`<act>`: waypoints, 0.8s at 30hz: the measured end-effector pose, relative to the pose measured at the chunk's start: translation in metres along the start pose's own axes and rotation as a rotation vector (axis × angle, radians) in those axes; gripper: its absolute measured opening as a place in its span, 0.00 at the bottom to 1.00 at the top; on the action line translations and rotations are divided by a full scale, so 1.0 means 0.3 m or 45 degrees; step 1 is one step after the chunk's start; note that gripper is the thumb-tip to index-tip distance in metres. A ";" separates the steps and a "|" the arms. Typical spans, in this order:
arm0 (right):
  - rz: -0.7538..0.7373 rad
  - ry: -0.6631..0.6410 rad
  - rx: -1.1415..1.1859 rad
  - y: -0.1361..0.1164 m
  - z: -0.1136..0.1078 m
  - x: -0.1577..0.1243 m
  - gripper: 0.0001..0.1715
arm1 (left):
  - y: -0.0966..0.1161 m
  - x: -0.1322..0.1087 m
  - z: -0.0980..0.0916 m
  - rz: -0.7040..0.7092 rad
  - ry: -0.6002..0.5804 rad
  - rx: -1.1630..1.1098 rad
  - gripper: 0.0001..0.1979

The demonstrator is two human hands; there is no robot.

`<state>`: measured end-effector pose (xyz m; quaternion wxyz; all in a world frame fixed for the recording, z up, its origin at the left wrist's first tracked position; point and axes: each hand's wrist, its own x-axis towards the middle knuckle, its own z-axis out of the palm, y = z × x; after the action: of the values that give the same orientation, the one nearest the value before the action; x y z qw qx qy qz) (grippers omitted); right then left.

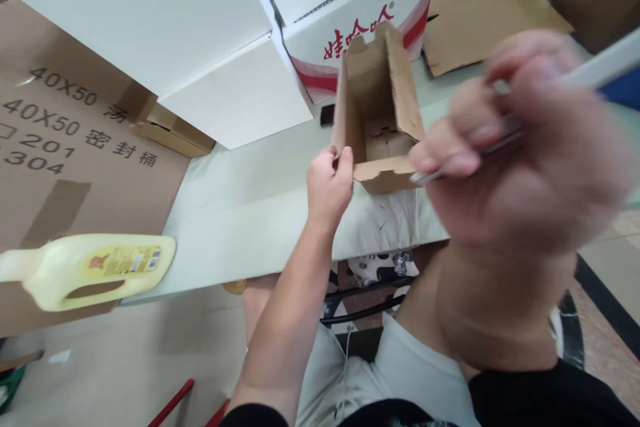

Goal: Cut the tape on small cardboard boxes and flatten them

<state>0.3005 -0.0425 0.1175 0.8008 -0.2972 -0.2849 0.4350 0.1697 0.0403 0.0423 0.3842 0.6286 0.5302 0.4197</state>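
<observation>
My left hand (330, 187) pinches the near left edge of a small open cardboard box (407, 97), thumb on top. The box stands on the table with its top open and its inside showing. My right hand (540, 147), large and smeared by motion, is close to the camera at the right of the box. Its fingers are closed around a long thin pale thing (607, 60), whose narrow grey tip reaches down to the box's near right corner. Blur hides what kind of thing it is.
White boxes (235, 90), one with red lettering, stand behind. Flattened cardboard (490, 17) lies back right. A large brown carton (60, 127) and a pale yellow jug (115, 267) are at left. A dark phone-like object (327, 115) lies on the pale-covered table (240, 213).
</observation>
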 end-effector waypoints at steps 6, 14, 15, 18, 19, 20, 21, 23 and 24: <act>-0.356 0.161 -0.340 0.061 -0.094 0.056 0.06 | 0.002 -0.126 -0.187 0.170 0.299 0.251 0.23; -0.082 -0.557 -1.169 0.219 -0.064 0.029 0.28 | -0.010 -0.267 -0.251 0.048 0.308 0.272 0.17; -0.052 -0.582 -1.189 0.222 -0.065 0.028 0.27 | -0.020 -0.272 -0.256 0.008 0.312 0.268 0.20; -0.005 -0.588 -1.173 0.220 -0.076 0.036 0.26 | -0.042 -0.272 -0.286 -0.068 0.298 0.252 0.34; -0.018 -0.577 -1.157 0.219 -0.080 0.040 0.27 | -0.042 -0.265 -0.299 -0.070 0.247 0.242 0.37; -0.035 -0.565 -1.145 0.220 -0.082 0.043 0.28 | -0.036 -0.253 -0.311 -0.051 0.182 0.229 0.39; -0.048 -0.558 -1.138 0.221 -0.082 0.044 0.28 | -0.025 -0.233 -0.322 -0.010 0.117 0.212 0.38; -0.053 -0.560 -1.143 0.227 -0.076 0.041 0.29 | 0.005 -0.168 -0.335 0.104 0.040 0.176 0.33; -0.048 -0.567 -1.152 0.232 -0.071 0.037 0.30 | 0.020 -0.121 -0.335 0.170 0.061 0.161 0.30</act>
<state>0.2840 -0.0069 0.0554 0.5192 -0.5092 -0.6142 0.3063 0.0746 0.0075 0.0790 0.3022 0.6752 0.5216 0.4251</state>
